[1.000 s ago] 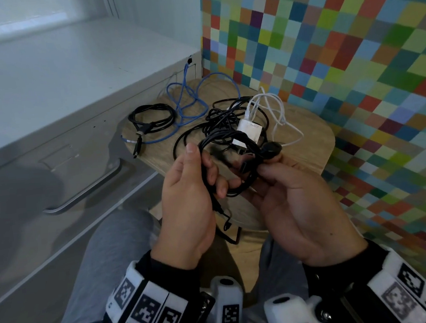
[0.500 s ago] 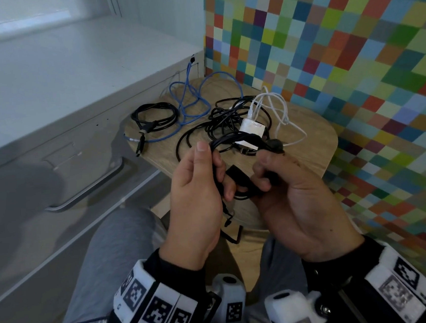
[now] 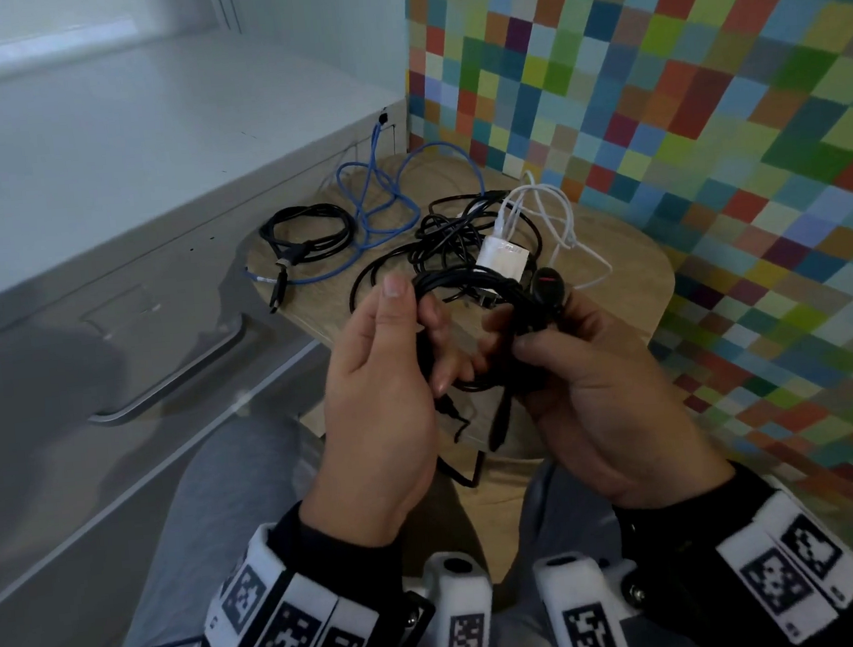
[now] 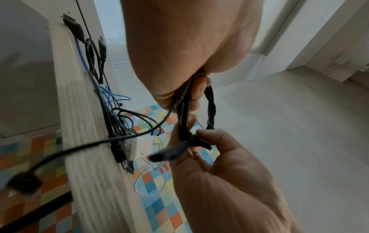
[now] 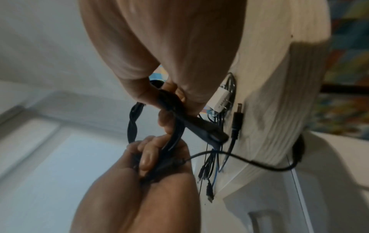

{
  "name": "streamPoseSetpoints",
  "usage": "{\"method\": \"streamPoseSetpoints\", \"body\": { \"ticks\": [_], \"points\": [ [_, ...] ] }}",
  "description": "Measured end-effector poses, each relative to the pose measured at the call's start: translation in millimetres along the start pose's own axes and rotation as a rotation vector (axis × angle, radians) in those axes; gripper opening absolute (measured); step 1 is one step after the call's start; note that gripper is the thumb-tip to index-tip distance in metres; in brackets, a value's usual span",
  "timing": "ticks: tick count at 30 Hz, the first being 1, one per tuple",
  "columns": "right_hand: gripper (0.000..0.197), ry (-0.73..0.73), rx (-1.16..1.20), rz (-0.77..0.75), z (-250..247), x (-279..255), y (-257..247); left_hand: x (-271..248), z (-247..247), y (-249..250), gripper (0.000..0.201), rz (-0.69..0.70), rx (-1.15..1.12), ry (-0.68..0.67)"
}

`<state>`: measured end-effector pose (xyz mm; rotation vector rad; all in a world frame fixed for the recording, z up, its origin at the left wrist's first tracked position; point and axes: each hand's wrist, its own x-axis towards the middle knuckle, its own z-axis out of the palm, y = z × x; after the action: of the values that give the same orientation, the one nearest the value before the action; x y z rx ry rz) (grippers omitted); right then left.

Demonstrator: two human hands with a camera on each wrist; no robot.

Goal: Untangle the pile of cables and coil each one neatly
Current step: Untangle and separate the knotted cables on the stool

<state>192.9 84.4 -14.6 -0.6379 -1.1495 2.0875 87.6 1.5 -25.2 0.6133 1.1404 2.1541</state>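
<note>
Above the wooden table [image 3: 631, 274], two hands, left hand [image 3: 378, 379] and right hand [image 3: 600, 385], both clamped on one black cable [image 3: 467, 283].

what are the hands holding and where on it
Both hold one coiled black cable: left hand grips the coil's left side, right hand its right side by the plug.

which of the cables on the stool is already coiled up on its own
The black cable at the stool's far left: it lies in a tidy loop, apart from the black tangle. The blue cable and white cable sprawl loosely.
</note>
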Motion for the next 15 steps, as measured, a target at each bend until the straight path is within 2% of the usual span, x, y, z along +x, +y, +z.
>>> {"method": "streamPoseSetpoints", "body": {
  "ticks": [3, 8, 12, 15],
  "points": [
    [0.032, -0.009, -0.226, -0.085, 0, -3, 1, 1, -2, 1, 0.04, 0.022, -0.072, -0.025],
    [0.034, 0.005, -0.513, -0.098, -1, -7, 0, 1, -1, 3, 0.04, 0.068, -0.085, -0.055],
    [0.029, -0.019, -0.528, -0.091, -1, -8, -3, 1, -5, 3, 0.043, 0.038, -0.059, -0.116],
    [0.024, 0.029, -0.512, -0.141, -7, -7, -1, 2, -13, 5, 0.041, 0.059, 0.044, -0.24]
  ]
}}
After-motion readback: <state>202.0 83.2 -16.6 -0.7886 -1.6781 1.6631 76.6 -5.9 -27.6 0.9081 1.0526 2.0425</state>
